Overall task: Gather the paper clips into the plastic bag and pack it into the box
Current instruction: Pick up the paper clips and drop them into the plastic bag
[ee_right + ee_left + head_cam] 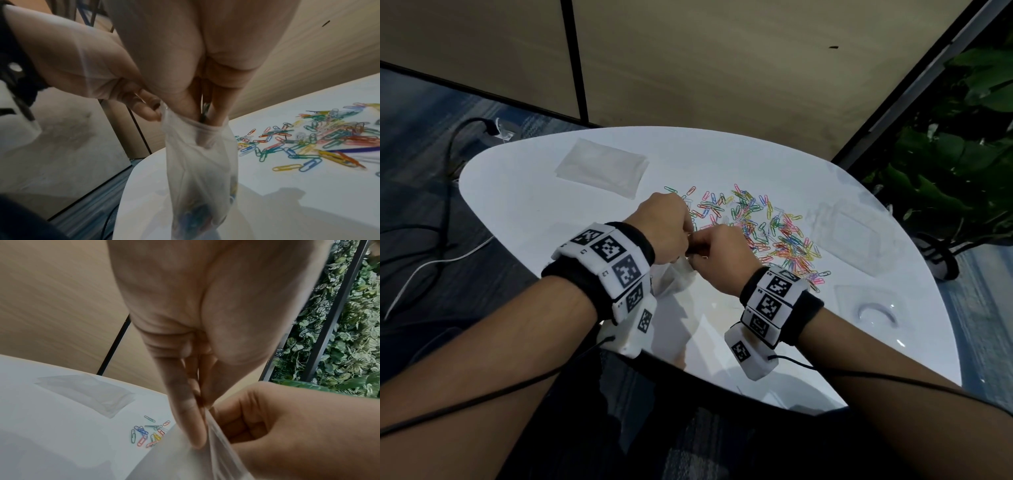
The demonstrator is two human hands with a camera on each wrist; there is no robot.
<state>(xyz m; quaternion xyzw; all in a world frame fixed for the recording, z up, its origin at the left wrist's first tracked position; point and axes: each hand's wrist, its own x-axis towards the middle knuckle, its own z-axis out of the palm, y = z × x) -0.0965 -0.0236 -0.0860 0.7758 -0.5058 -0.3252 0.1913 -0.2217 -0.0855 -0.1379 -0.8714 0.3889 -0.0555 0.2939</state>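
Translucent plastic bag (pixel 197 170) hides right hand (pixel 205 126) fingertips; head view doesn't.

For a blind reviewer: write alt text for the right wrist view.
The right hand pushes its fingertips and a few paper clips into the mouth of a clear plastic bag, which the left hand pinches open at the rim. Some clips already lie in the bag's bottom; many coloured paper clips remain scattered on the white table.

Dim room; glare on white table (pixel 722 157); wrist views blurred.
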